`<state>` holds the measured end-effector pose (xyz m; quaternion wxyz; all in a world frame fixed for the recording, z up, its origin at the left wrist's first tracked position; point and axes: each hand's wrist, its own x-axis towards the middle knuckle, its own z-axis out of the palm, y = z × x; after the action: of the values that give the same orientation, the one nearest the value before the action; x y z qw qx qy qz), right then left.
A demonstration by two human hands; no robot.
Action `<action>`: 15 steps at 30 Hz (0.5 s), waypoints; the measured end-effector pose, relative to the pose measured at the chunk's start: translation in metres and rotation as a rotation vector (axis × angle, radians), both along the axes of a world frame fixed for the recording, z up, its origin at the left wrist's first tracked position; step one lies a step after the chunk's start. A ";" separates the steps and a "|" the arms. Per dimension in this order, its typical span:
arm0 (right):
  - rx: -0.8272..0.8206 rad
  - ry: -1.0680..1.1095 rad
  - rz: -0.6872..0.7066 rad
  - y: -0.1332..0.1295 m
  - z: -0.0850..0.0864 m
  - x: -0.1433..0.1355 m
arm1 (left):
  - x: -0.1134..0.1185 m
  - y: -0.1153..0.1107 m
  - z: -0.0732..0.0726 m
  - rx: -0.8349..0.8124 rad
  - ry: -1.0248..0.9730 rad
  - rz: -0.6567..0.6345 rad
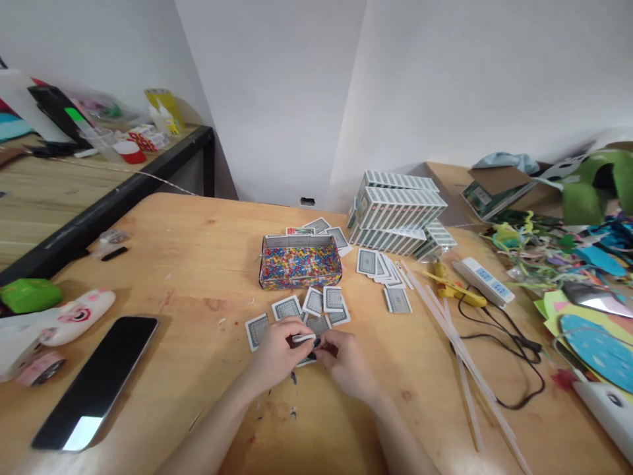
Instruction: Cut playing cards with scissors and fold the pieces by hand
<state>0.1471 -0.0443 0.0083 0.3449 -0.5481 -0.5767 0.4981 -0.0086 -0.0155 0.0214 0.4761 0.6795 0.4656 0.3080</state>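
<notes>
Between the fingertips of my left hand (279, 348) is a small folded playing card (303, 338), seen almost edge-on. My right hand (343, 361) pinches at the right end of this card, where a dark bit shows at the fingertips; its exact grip is partly hidden. Around and under both hands lie several grey-backed playing cards (257, 330), some of them folded or cut short. Just beyond them stands an open box (301, 282) with a multicoloured patterned inside and dark edges.
Fanned cards (366, 261) lie right of the box, before stacked striped card cartons (400, 210). Further right are clear glue sticks (462, 356), a yellow glue gun (452, 290), a power strip (484, 280) and cables. A phone (99, 382) and white toy (79, 316) lie left.
</notes>
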 end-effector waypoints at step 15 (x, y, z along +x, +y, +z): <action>-0.198 0.360 -0.193 0.004 -0.001 -0.007 | 0.001 0.005 -0.009 -0.339 -0.232 0.159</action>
<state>0.1400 -0.0400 0.0078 0.4326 -0.5343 -0.3990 0.6067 -0.0075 -0.0107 0.0120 0.6080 0.5110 0.5051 0.3379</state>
